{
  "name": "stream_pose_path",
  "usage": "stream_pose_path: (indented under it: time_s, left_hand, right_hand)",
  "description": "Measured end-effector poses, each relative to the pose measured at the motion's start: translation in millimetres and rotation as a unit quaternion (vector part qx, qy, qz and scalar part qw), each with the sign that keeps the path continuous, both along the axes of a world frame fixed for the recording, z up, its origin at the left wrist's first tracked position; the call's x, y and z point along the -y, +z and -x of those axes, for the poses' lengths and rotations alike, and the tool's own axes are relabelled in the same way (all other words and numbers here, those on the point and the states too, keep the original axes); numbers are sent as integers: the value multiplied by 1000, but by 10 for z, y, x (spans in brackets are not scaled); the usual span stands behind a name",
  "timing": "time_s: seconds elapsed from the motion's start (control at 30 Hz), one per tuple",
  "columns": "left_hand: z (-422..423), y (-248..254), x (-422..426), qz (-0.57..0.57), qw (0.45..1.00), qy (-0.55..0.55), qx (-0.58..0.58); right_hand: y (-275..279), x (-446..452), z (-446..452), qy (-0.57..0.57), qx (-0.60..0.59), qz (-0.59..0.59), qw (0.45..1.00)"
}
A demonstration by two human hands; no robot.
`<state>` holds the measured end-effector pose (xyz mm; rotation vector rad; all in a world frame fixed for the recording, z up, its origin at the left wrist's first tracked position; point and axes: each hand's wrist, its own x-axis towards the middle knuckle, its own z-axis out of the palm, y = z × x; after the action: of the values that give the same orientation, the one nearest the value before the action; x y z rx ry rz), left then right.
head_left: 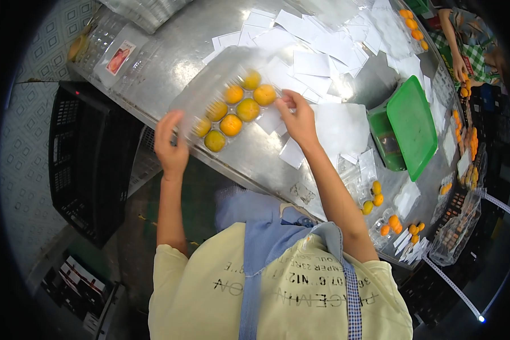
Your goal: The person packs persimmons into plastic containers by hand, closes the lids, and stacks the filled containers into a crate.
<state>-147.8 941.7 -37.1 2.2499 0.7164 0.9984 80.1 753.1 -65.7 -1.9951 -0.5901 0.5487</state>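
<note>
A clear plastic clamshell box [194,93] stands near the front edge of the metal table, its lid raised at the back. Several yellow-orange and greenish mandarins [231,124] sit in rows inside it. At the box's left end, my left hand [171,148] has its fingers curled on the plastic rim. My right hand [297,116] pinches the opposite end, beside the mandarins. Glare and blur hide exactly where the fingertips meet the clear plastic.
White paper cards [311,63] lie scattered over the metal table [173,54]. A green basket [405,130] stands to the right, with loose mandarins [378,199] nearer me. Packed clear boxes [122,59] are at the left, above a black crate [85,164]. Another person's hand [460,71] holds fruit at far right.
</note>
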Motion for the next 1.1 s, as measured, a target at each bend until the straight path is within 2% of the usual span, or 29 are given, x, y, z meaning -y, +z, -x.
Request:
stream_pose_path:
  time_s: [0.03, 0.1, 0.2, 0.33, 0.57, 0.67, 0.73, 0.77, 0.8, 0.83, 0.87, 0.93, 1.03, 1.1]
  left_hand:
    - [37, -12, 59, -22, 998, -31, -40]
    - [102, -91, 149, -50, 991, -70, -103]
    - [132, -169, 229, -63, 982, -85, -158]
    - [111, -166, 332, -66, 978, -70, -187]
    - [106, -131, 428, -81, 974, -31, -210]
    - [45, 91, 675, -70, 985, 37, -155]
    - [72, 42, 963, 195, 980, -1, -39]
    - [124, -162, 1084, 281, 958, -59, -22]
    - [150, -198, 1223, 481, 872, -78, -47]
    - [63, -163, 1344, 597, 797, -91, 15]
    - [29, -211, 1380, 659, 746, -97, 11]
    - [-75, -225, 1353, 798, 595, -16, 95]
    - [-168, -424, 1266, 818, 523, 69, 232]
    - [-165, -400, 1263, 801, 534, 55, 264]
  right_hand:
    - [8, 28, 41, -26, -109, -23, 993]
    - [61, 92, 144, -77, -322, -68, 941]
    - [65, 111, 288, -89, -411, -92, 903]
    - [87, -10, 309, -83, -429, -108, 893]
    - [-71, -142, 195, -63, -419, -36, 905]
    - [-124, -145, 196, -83, -421, -48, 902]
    - [-174, -138, 238, -104, -425, -78, 896]
    - [-189, -127, 262, -115, -428, -83, 893]
    - [-198, -114, 292, -125, -430, -89, 890]
    - [-193, -102, 318, -135, -432, -94, 887]
    - [-185, -89, 340, -141, -432, -99, 885]
    - [-133, -57, 383, -155, -431, -111, 882]
    - [45, 41, 510, -175, -430, -119, 878]
    - [88, 98, 651, -205, -455, -140, 855]
